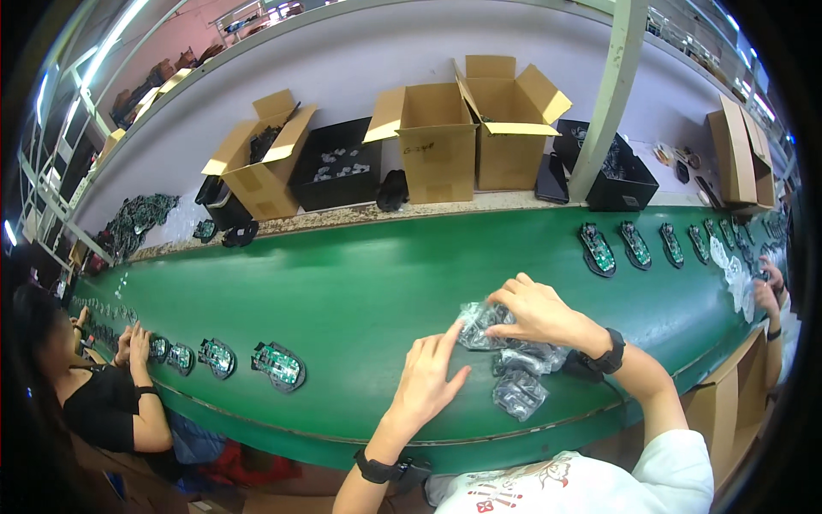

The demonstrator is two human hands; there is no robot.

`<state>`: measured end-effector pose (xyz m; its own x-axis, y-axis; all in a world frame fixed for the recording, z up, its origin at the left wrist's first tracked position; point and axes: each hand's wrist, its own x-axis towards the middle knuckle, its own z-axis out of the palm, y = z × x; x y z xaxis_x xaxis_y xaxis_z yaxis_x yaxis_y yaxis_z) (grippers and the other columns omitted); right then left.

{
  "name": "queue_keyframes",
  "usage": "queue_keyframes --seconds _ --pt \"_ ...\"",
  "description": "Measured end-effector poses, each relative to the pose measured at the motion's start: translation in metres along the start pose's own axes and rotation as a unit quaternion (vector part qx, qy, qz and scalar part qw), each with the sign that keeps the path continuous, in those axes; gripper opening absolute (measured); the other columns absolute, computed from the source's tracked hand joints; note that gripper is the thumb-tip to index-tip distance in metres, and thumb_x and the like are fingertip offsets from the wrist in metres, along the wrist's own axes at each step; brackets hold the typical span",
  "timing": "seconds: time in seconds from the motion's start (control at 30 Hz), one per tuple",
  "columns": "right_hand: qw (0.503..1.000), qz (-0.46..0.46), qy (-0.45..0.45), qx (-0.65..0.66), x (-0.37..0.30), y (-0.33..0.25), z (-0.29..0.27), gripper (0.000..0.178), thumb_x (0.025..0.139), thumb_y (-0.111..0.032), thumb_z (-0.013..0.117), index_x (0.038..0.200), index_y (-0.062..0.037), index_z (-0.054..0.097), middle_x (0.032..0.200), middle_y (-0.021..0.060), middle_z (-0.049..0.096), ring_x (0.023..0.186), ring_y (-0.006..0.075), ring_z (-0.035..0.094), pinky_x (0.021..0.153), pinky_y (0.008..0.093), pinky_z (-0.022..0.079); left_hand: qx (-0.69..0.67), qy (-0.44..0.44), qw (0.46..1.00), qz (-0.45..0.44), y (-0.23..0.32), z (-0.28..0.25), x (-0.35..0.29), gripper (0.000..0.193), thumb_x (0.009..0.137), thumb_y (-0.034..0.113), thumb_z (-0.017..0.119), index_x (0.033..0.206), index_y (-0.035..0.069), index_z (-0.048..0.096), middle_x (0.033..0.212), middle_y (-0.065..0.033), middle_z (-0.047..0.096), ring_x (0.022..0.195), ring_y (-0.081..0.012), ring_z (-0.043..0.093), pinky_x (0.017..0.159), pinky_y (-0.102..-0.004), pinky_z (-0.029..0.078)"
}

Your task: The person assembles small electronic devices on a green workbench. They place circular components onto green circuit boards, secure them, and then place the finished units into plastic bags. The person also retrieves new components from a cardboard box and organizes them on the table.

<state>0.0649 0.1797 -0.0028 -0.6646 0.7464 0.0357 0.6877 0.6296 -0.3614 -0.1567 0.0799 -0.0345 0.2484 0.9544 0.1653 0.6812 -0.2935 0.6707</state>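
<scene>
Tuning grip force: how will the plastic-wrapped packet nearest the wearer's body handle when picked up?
Packet: likely floppy outside, its plastic being loosely creased. Probably slippery, as it shines. Unlikely to roll; it lies lumpy on the green worktop.

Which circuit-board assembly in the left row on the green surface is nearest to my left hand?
The row's rightmost assembly, at the end facing your left hand; the others lie farther left, toward the person in black.
</scene>
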Motion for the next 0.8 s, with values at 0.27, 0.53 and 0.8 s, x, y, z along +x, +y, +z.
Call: queue_keyframes --seconds 0.27,0.53,0.8 --pt "0.990 -0.002 -0.069 0.123 0.007 0.011 0.003 0.042 0.083 -0.042 0.073 0.103 -0.0047 0.070 0.093 0.0111 0.066 0.095 0.0284 0.061 0.084 0.0411 0.049 0.207 0.051 0.970 0.115 0.019 0.021 0.024 0.056 0.072 0.016 0.078 0.124 0.012 0.058 0.130 -0.0120 0.053 0.124 -0.0332 0.045 0.103 -0.0476 0.038" --pt "0.970 -0.030 -0.068 0.230 0.001 0.003 -0.030 0.055 0.082 -0.047 0.074 0.113 -0.0024 0.067 0.102 0.0116 0.067 0.101 0.0266 0.059 0.091 0.0401 0.047 0.003 0.184 0.980 0.071 0.008 -0.003 0.023 0.012 0.086 0.012 0.070 0.095 0.004 0.070 0.100 -0.0106 0.069 0.104 -0.0286 0.061 0.087 -0.0389 0.047" --pt "0.948 -0.001 0.053 0.315 -0.003 -0.006 -0.018 0.022 0.090 -0.025 0.070 0.099 -0.0043 0.072 0.091 0.0103 0.071 0.086 0.0253 0.065 0.080 0.0365 0.051 -0.331 0.192 0.919 -0.094 0.019 -0.009 0.016 0.020 0.096 0.015 0.063 0.107 -0.002 0.066 0.091 -0.0099 0.072 0.084 -0.0149 0.067 0.075 -0.0297 0.052"
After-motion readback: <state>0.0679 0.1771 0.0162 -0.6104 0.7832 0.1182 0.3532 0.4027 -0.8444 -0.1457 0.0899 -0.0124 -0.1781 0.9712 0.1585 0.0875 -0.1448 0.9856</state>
